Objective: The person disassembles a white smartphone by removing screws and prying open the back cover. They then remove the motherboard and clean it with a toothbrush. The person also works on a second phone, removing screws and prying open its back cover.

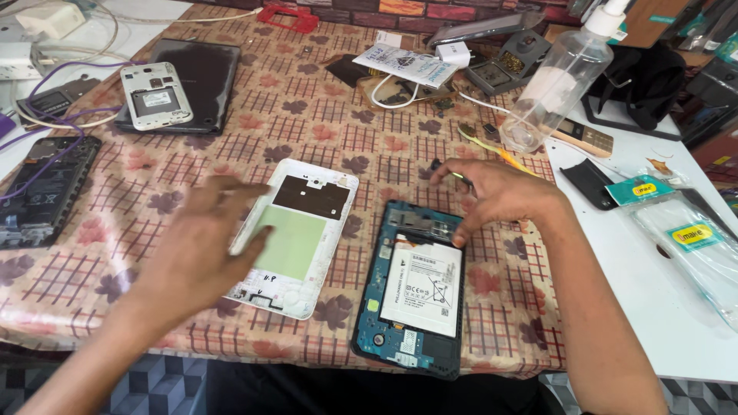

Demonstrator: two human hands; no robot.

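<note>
The left hand (pixel 204 250) is resting, fingers spread, on a white back cover (pixel 296 234); the right hand (pixel 496 196) is pinching a thin tool (pixel 450 170). The opened tablet (pixel 411 288) is lying lengthwise just beneath the right hand, the nearer one.

A: What did your left hand (pixel 204 250) touch?
B: It rested, fingers spread, on the white back cover (pixel 296 234) lying inside-up on the patterned tablecloth (pixel 123 253).
A: And your right hand (pixel 496 196)?
B: It pinched small tweezers (pixel 450 170) above the opened tablet (pixel 415 288), beside its white battery (pixel 423 286).
</note>
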